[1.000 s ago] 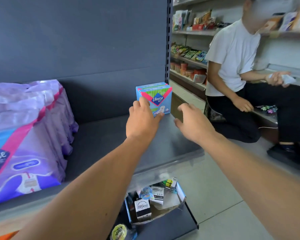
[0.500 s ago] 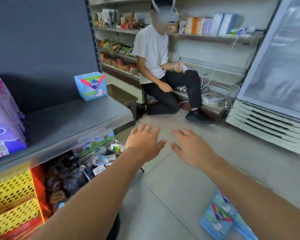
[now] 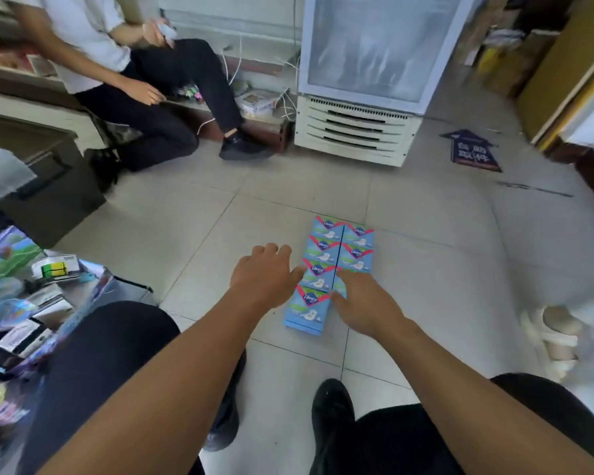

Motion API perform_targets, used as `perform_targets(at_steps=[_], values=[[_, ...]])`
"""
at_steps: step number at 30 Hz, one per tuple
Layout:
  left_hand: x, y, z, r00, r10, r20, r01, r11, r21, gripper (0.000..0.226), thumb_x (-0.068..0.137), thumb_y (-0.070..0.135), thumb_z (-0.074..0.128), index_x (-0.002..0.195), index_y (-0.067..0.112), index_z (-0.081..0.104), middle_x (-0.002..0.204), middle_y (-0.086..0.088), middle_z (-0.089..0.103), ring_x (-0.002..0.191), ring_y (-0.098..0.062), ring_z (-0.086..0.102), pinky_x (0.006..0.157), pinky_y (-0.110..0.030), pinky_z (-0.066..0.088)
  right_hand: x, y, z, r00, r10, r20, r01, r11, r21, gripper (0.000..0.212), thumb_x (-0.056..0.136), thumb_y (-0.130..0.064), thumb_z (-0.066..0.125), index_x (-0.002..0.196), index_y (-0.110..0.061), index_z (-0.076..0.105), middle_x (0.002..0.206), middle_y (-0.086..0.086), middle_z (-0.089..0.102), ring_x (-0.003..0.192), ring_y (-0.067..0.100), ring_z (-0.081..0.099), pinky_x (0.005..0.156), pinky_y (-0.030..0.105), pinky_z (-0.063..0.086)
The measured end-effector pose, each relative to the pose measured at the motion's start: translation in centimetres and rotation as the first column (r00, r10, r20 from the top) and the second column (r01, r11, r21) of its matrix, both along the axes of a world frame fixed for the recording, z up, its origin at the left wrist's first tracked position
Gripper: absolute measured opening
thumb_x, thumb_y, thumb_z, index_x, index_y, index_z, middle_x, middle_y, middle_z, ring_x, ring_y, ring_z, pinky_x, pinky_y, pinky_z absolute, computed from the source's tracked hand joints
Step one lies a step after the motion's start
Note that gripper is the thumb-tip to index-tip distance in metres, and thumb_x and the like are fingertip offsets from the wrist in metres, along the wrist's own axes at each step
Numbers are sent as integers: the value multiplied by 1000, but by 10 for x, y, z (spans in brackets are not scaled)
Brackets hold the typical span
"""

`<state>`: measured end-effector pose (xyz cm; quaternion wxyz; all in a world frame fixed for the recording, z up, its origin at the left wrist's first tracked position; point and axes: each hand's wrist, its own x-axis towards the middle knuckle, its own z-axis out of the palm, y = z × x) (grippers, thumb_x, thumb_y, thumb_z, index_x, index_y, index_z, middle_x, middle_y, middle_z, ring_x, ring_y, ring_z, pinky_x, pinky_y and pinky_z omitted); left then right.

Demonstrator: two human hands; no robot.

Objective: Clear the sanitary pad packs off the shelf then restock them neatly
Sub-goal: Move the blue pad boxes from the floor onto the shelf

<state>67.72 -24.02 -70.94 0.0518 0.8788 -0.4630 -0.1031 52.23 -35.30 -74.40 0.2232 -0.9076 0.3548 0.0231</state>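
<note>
Reaching down w/ both hands toward the sanitary pad packs [image 3: 336,265], which lie on the tiled floor [image 3: 426,252] in two tight columns, faces up, just past 12 o'clock of the wearer's black shoes [image 3: 330,416]. Left hand [image 3: 266,274] hovers at the stack's 9 o'clock edge, fingers loosely curled, holding nothing; fingertips close to the 3rd pack down, contact can't be confirmed. Right hand [image 3: 360,303] covers the near end of the right column at approx 5 o'clock of the stack, fingers spread & resting on or just over a pack; not clamped on anything as far as visible.

Handling, judged from looks: thin-film wrapped packs, prob. light, soft & squashy, glossy so a bit slippery. Not fragile, but corners will crumple if squeezed hard. Best hold: palms on the two long outer sides of a column, pressing inward so several lift as one block; or pinch a single pack [image 3: 307,308] across its short edges.

Elsewhere: seated person [image 3: 124,63] at 10 o'clock, fridge [image 3: 360,80] at 1 o'clock, cluttered low shelf [image 3: 31,289] at 8 o'clock.
</note>
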Motion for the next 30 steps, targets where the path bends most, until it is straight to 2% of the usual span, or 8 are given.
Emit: perform_targets(at_steps=[3,6,11,14,19,23,26,30], values=[[0,-18,-34,997,16,-78,-14,1000,25,55,100,53,32,141,17,37,140,-7,45,128,-27,41,94,-42,42,-8,-5,-31,995,-87,-57,91,993,80,50,99,-35,46,143,-13,39,137,11,50,125,30,47,99,39,43],[4,-33,-76,982,71,-177,-64,997,41,54,100,52,34,138,15,39,137,-8,46,124,-28,44,92,-42,43,-9,-12,-68,985,-145,-96,160,973,167,41,99,-31,46,134,-10,46,126,12,56,117,29,53,94,37,45],[14,-61,-153,940,138,-310,-116,989,90,51,100,48,36,138,14,39,135,-10,46,121,-28,46,90,-40,42,1,-27,-137,957,-190,-220,248,930,273,54,100,-31,44,148,-9,31,142,14,45,129,29,44,103,36,40],[23,-80,-200,902,177,-394,-141,983,119,52,99,47,40,139,13,40,135,-12,46,122,-29,46,92,-39,41,23,-47,-175,939,-192,-284,277,914,297,55,100,-32,44,148,-10,29,142,15,45,129,29,44,101,35,40],[40,-107,-268,844,266,-466,-209,963,171,47,97,44,47,131,11,44,129,-13,48,117,-31,50,92,-41,43,67,-81,-232,924,-282,-259,360,870,336,39,96,-32,49,128,-8,46,123,15,56,113,32,54,78,32,40],[47,-121,-306,746,347,-569,-321,935,150,42,96,37,53,123,6,47,124,-16,53,112,-32,54,84,-35,42,80,-94,-271,875,-437,-210,485,788,380,44,94,-32,51,131,-10,43,124,16,53,112,35,54,86,36,43],[49,-123,-315,702,398,-590,-356,914,193,40,99,35,49,122,2,50,124,-17,57,114,-32,54,78,-28,35,82,-93,-288,840,-496,-221,538,709,455,40,95,-34,51,127,-11,49,122,14,58,110,33,56,79,30,41],[44,-115,-313,662,452,-598,-397,888,231,42,99,35,50,122,0,56,125,-16,60,116,-31,55,87,-30,39,84,-85,-291,815,-535,-222,563,643,519,37,93,-37,52,119,-12,59,120,12,61,107,30,58,75,26,37]])
